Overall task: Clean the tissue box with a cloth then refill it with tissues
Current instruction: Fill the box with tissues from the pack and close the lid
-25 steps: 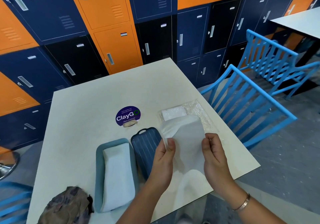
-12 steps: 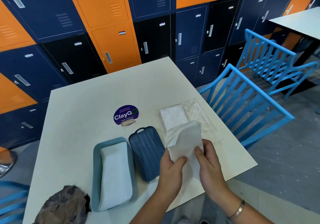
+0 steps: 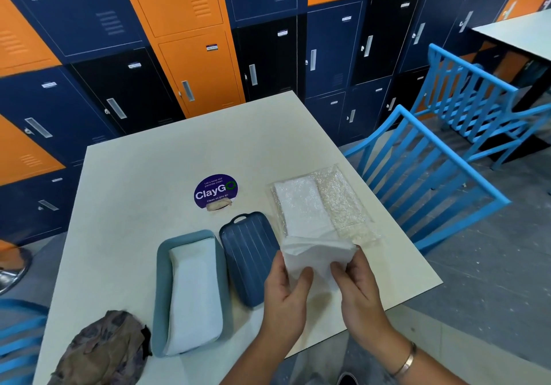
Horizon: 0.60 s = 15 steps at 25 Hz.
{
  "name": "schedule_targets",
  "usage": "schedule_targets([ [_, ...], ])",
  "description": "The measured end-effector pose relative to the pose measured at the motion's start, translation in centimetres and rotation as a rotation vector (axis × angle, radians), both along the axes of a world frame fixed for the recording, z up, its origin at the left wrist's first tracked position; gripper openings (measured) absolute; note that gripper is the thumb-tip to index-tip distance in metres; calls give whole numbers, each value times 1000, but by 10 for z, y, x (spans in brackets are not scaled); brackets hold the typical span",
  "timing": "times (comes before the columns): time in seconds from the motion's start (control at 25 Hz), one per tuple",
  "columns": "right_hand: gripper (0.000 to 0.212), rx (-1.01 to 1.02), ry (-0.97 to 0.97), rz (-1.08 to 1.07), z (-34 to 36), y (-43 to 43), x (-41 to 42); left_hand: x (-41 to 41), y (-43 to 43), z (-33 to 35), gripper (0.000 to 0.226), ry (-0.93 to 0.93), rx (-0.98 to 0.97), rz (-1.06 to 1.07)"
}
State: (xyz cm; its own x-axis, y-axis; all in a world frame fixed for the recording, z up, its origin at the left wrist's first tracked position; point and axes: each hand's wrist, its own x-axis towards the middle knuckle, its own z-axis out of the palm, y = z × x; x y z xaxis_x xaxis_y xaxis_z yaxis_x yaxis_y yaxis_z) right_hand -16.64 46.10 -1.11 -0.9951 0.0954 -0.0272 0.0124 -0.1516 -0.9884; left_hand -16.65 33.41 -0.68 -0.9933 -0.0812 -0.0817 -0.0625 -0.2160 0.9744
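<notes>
Pinching a folded tissue [image 3: 316,261] between my left hand [image 3: 284,292] and right hand [image 3: 359,290], lower centre; the open tissue box [image 3: 190,292], long axis toward the lockers, lies left, nearer my left hand.

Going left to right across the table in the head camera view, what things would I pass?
Crumpled cloth → open tissue box with tissues in it → dark blue ribbed lid → clear plastic tissue pack. Both hands hold a tissue in front, so I left those out.
</notes>
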Motion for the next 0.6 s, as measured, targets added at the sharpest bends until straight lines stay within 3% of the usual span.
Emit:
schedule_targets([
  [0.08,32,-31,72,-1,6,1,2,0,0,3,34,34,41,12],
  [0.16,40,-3,83,8,4,4,3,1,0,2,40,38,1,16],
  [0.36,44,83,-44,-4,-18,5,2,2,6,-9,49,-56,-125,4],
  [0.6,52,177,-89,-38,-23,1,-1,2,7,-8,36,-91,-221,-28],
])
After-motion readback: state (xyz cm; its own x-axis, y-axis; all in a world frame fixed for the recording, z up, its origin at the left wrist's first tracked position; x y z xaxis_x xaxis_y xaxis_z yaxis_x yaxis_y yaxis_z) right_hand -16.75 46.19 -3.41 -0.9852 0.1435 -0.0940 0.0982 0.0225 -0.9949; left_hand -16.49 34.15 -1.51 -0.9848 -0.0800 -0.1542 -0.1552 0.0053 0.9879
